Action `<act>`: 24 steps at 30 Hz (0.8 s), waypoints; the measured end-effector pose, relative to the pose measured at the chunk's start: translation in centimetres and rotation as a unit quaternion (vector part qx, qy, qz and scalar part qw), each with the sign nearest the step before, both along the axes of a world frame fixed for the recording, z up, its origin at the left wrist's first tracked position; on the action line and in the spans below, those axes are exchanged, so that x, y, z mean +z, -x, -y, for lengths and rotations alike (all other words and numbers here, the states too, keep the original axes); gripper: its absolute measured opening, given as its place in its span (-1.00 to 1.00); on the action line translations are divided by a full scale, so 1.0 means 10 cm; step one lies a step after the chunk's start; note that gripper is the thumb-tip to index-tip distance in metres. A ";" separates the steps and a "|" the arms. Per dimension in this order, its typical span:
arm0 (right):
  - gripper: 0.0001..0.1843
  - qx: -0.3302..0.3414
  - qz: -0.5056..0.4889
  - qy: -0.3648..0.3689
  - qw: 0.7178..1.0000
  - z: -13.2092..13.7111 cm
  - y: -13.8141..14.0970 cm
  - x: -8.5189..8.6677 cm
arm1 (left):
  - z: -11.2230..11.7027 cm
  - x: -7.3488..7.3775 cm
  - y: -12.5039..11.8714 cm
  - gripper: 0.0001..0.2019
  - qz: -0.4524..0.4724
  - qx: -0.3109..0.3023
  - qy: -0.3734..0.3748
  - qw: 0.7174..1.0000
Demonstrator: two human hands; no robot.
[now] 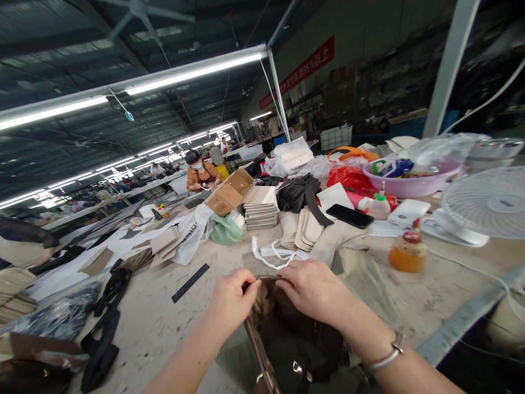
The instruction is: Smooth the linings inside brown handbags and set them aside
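A dark brown leather bag lies on the workbench right in front of me. My left hand is closed and pinches the bag's top edge on the left. My right hand, with a silver bracelet at the wrist, is closed on the same edge just to the right. The two hands almost touch. The bag's metal buckles show below, near the bottom of the view.
Stacks of beige cut pieces, black straps, a phone, an orange jar, a white fan and a pink basin crowd the bench. A black strip lies left. A seated person works farther back.
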State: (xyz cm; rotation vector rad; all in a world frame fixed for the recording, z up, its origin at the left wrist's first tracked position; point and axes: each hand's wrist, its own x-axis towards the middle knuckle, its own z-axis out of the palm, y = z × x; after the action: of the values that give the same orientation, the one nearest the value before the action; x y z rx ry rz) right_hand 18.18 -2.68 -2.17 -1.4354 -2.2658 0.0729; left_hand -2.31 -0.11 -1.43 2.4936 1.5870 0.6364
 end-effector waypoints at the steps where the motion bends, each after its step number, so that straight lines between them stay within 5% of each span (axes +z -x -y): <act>1: -0.65 0.013 -0.009 0.005 1.000 0.01 -0.01 0.02 | 0.00 -0.01 0.00 -0.86 -0.001 -0.002 -0.004 1.000; 4: -0.48 0.025 -0.025 0.005 0.999 0.02 0.01 0.07 | 0.02 -0.03 0.01 -0.88 -0.001 -0.014 -0.009 1.000; 9: -0.79 -0.008 0.007 -0.015 1.000 0.00 0.23 0.04 | 0.03 -0.02 0.04 -0.88 0.000 -0.008 -0.013 1.000; 15: -0.82 0.013 0.021 -0.029 0.999 -0.05 0.37 0.00 | 0.10 0.02 0.08 -0.94 0.086 0.001 0.049 0.995; 19: -0.79 0.014 0.014 -0.026 0.999 -0.06 0.31 0.01 | 0.18 0.10 0.10 -0.47 0.117 0.053 0.106 0.986; 24: -0.79 0.026 0.014 -0.026 0.999 -0.01 0.26 0.04 | 0.17 0.26 0.22 -0.94 -0.063 -0.009 0.197 0.978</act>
State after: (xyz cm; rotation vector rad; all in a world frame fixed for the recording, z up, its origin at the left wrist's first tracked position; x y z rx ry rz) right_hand 15.60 -2.59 -1.79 -1.3589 -2.3106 0.0106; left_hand -4.51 -1.78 1.16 2.2817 1.5483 0.1408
